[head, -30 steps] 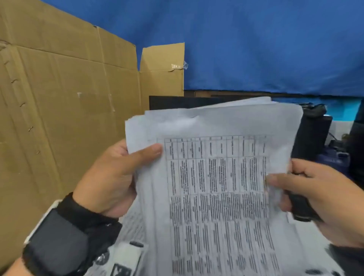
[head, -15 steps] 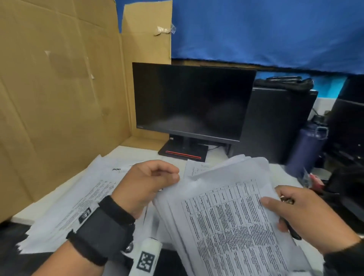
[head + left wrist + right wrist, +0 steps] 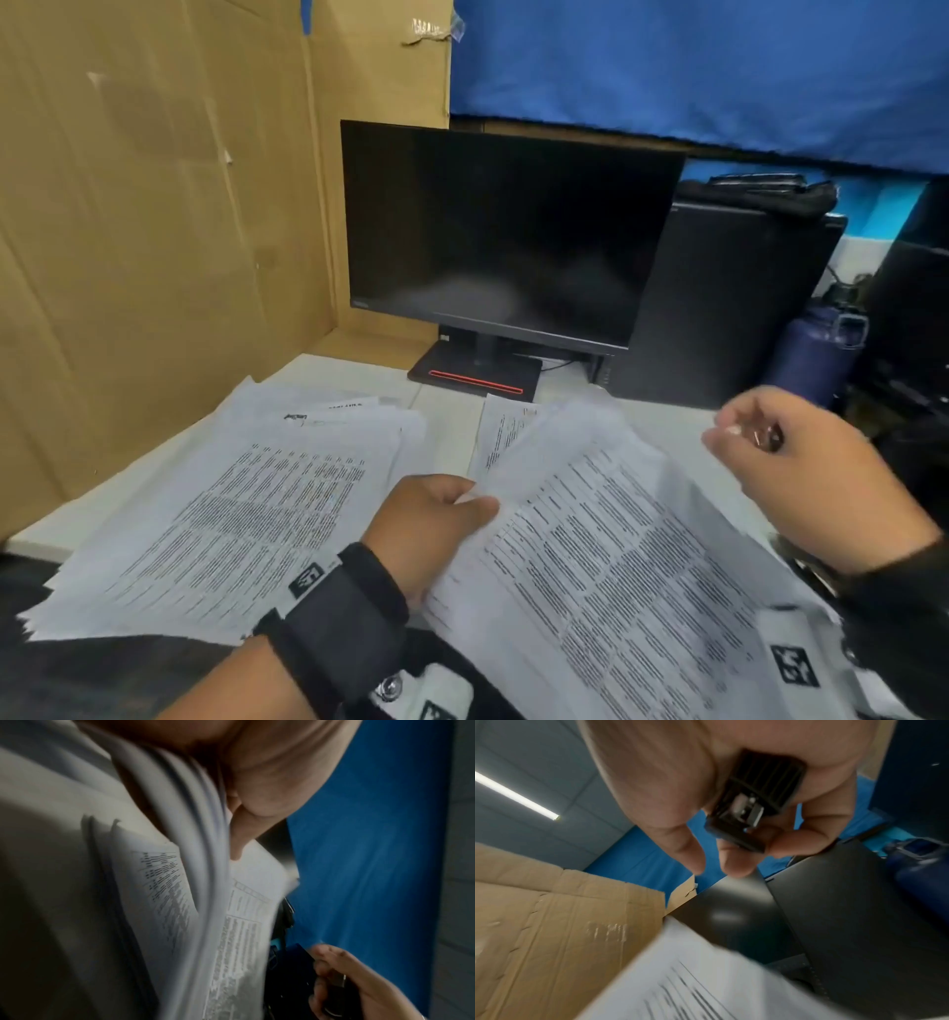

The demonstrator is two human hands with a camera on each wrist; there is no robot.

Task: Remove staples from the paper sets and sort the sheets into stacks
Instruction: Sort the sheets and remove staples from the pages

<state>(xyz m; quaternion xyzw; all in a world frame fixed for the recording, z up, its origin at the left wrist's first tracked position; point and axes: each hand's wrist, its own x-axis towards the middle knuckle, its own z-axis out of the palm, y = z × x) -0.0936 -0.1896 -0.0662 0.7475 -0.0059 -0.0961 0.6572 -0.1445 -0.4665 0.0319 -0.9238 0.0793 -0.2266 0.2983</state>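
Note:
My left hand (image 3: pixel 436 519) grips the left edge of a thick set of printed sheets (image 3: pixel 606 570), thumb on top, fingers underneath. The left wrist view shows the sheets (image 3: pixel 195 902) fanned out beside the thumb (image 3: pixel 239 833). My right hand (image 3: pixel 770 452) hovers above the set's right side, off the paper, fingers curled round a black staple remover (image 3: pixel 752 801). A spread stack of printed sheets (image 3: pixel 246 509) lies on the white desk (image 3: pixel 354 372) to the left.
A black monitor (image 3: pixel 503 231) stands behind the papers, its stand with a red stripe (image 3: pixel 475 380). A black computer case (image 3: pixel 729 303) and a dark blue bottle (image 3: pixel 816 360) stand at the right. Cardboard panels (image 3: pixel 144 231) wall off the left side.
The paper set came down from in front of the camera toward the desk. My right hand let go of its right edge and lifted away, still holding the staple remover.

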